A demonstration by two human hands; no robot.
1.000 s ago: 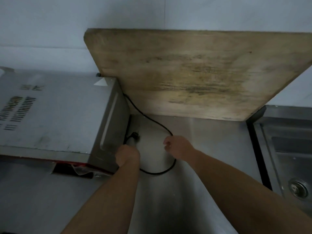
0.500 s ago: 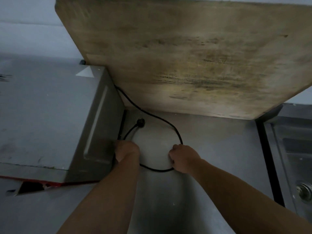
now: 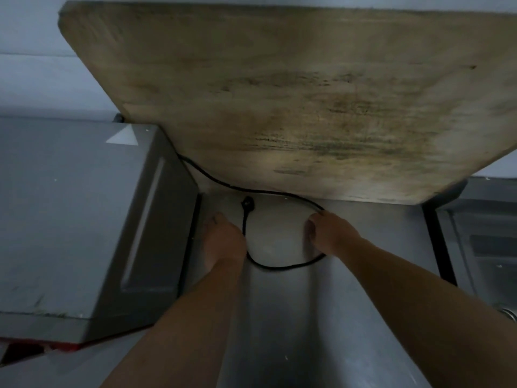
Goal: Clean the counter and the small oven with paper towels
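Cord (image 3: pixel 282 266): a thin black lead, limp and light by the look of it; it should bend freely and slide easily on steel, so it would best be taken at the loop or just behind the plug rather than tugged from where it ran under the board.
Plug (image 3: pixel 248 203): lay loose on the counter near the back, between the two hands, nearer the left one; it was in no socket.
Oven (image 3: pixel 84 219): a grey metal box, likely stiff and fairly heavy; its smooth top and side panel offered no grip, so I judged it better wiped in place or shifted by its lower edges.
Counter (image 3: pixel 279 331): bare stainless steel, hard and probably slick; the cord looped across it just right of the oven.
Left hand (image 3: pixel 223 242): rested on the counter touching the cord's near strand, close beside the oven's side; whether its fingers curled round the cord could not be told.
Right hand (image 3: pixel 330 233): lay at the right side of the loop, fingers bent down over the cord; a true grip could not be told.
Paper towels: none showed.
Board (image 3: pixel 307 107): a large stained wooden slab leaned against the wall behind, over the cord.
Sink (image 3: pixel 481 247): at the far right, well apart from the oven.
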